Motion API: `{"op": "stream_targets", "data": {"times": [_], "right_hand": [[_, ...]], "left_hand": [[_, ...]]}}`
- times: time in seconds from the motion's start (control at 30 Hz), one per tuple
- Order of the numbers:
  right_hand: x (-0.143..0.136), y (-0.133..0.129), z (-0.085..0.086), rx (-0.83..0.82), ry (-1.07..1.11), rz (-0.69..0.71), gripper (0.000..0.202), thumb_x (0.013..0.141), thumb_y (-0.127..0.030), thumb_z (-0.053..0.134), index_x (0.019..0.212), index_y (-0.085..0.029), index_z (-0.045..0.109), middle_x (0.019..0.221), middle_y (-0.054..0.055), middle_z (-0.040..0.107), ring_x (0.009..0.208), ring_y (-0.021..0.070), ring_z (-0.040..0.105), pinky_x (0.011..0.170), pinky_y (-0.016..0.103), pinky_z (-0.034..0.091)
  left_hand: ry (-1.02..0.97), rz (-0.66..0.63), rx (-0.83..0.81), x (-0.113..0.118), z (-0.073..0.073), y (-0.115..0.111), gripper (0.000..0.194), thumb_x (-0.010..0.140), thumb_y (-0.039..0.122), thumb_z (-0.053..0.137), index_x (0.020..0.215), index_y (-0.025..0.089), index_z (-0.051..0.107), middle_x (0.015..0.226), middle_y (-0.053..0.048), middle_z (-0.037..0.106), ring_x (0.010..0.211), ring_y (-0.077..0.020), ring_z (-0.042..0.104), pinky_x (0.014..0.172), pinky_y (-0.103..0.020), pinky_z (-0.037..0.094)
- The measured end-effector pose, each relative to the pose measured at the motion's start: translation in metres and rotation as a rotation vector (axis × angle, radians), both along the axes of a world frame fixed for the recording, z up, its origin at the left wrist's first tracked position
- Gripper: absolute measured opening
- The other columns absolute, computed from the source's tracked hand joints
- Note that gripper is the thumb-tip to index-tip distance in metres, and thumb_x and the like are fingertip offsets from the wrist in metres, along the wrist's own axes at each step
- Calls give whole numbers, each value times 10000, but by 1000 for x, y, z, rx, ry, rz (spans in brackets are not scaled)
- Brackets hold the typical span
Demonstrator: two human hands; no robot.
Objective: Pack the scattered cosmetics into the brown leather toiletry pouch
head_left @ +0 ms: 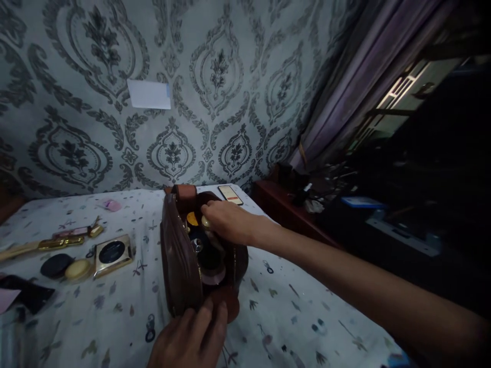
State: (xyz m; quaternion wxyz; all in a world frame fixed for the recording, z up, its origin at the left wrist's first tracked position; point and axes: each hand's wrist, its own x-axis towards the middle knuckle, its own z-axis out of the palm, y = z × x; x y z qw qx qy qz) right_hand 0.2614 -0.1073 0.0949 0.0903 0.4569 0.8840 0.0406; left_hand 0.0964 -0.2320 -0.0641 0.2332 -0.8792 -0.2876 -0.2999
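Note:
A brown leather handbag [180, 276] stands unzipped on the patterned sheet. My left hand [187, 335] grips its near end, fingers curled at a reddish-brown leather tab [227, 302]. Over the far part of the opening, my right hand [226, 220] has its fingers closed around a small pale rounded item [206, 222], mostly covered by the fingers. Inside the bag lie a yellow-orange item [192, 220], a shiny silvery piece [197, 245] and a dark thing with a pinkish rim [213, 277]. Deeper contents are too dark to make out.
Left of the bag lie a gold-framed compact [112, 253], a yellow round sponge [77, 269], a black round case [56, 266], gold-and-pink tubes [63, 242] and a pink item [111, 205]. A phone [230, 194] rests behind the bag. Dark furniture [282, 209] stands right.

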Motion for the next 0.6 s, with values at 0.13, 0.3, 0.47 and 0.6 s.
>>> {"op": "stream_targets", "data": {"times": [0.13, 0.3, 0.47, 0.6], "right_hand": [[-5, 8, -3, -43, -38, 16, 231, 922, -91, 501, 1079, -66, 668, 1019, 170, 725, 983, 248, 687, 740, 291, 455], [-8, 12, -12, -63, -48, -9, 231, 914, -211, 547, 1050, -124, 711, 985, 159, 747, 968, 275, 713, 716, 300, 476], [-11, 14, -21, -75, -72, -26, 265, 904, -236, 569, 1126, -151, 685, 1030, 158, 748, 999, 259, 715, 773, 294, 501], [-11, 16, -24, -68, -55, -23, 267, 912, -261, 568, 1126, -151, 683, 1041, 164, 746, 1024, 270, 708, 794, 306, 506]], "left_hand": [[16, 6, 14, 0, 4, -1, 413, 863, 97, 462, 1211, 188, 665, 1026, -67, 756, 668, -134, 681, 537, -212, 539], [13, 23, 13, 1, 6, 0, 394, 855, 89, 485, 1193, 184, 665, 1030, -51, 758, 663, -130, 683, 531, -212, 534], [10, 32, 19, 1, 5, 0, 393, 879, 90, 464, 1214, 182, 647, 1047, -39, 750, 677, -124, 678, 542, -211, 535], [11, 35, 18, 1, 2, -1, 397, 887, 92, 460, 1231, 173, 640, 1075, -48, 740, 685, -125, 673, 560, -211, 540]]}}
